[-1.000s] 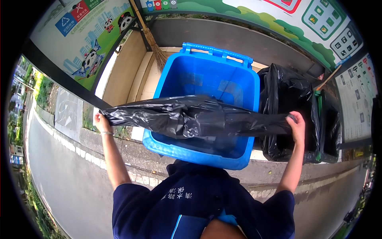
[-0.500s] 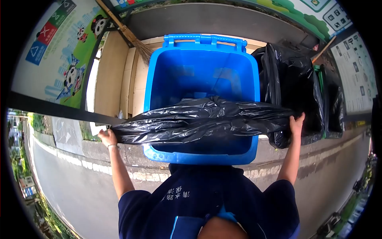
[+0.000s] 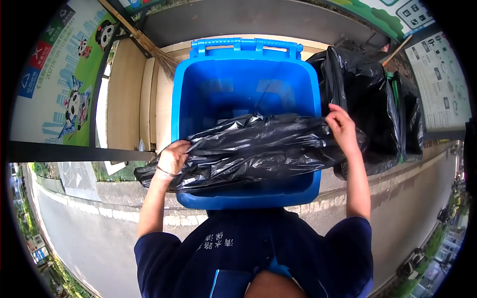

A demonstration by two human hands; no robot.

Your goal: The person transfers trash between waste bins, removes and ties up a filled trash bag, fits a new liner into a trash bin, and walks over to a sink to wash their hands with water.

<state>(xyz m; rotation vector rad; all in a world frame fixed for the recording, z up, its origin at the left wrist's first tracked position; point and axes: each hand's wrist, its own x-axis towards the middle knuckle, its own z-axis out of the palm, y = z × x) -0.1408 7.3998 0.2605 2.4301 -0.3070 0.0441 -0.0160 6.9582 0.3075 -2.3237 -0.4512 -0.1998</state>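
A black plastic bin bag (image 3: 258, 151), bunched lengthwise, stretches across the mouth of a blue wheelie bin (image 3: 182, 104). My left hand (image 3: 173, 158) is closed on the bag's upper edge near its left end, above the bin's left rim. At the right rim, my right hand (image 3: 341, 126) pinches the bag's edge between thumb and fingers. The bag's left end hangs out past the bin. Behind the bag, the inside of the bin shows bare blue walls; its lower part is partly hidden.
Black-lined bins (image 3: 365, 99) stand close on the right, one with a green rim (image 3: 395, 92). A straw broom (image 3: 159, 57) leans at the back left. Printed panels (image 3: 54, 84) flank the shelter, and a metal rail (image 3: 74, 152) runs along the left. Paved road lies behind me.
Both hands have moved inward from the bag's ends, the left one to the right and the right one left and up. The bag now looks wider and more spread over the bin.
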